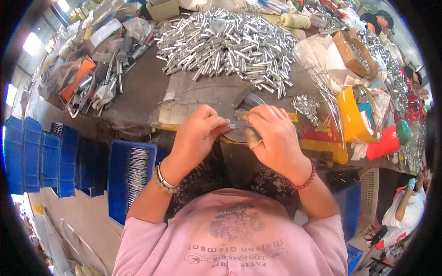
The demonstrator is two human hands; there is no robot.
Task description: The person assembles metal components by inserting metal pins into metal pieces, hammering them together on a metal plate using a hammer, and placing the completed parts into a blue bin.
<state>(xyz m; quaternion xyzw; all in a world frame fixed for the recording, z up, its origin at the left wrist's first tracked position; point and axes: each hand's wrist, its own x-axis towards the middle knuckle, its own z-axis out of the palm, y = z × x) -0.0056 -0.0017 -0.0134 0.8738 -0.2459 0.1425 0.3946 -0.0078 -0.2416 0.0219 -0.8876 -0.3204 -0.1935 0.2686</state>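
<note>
At the near edge of the worktop, both hands are meeting over a small metal part. Left hand is curling in from the left, its fingers pressing together on a short silver tube, which is sitting right between the two hands, just above the worktop edge. Right hand is coming in from the right, fingers bent and closing around a grey metal tool; one fingertip is wearing a worn cot. How the tool is touching the tube, cannot tell. Beyond the hands, well apart, a big heap of silver tubes is lying across the middle of the worktop. Left of the heap, a clutter of tools and an orange sheet are lying. Right of the hands, a yellow box and a red cup are standing near each other. Below the worktop on the left, a blue bin is holding thin metal rods. Another person in white is sitting at far right.
</note>
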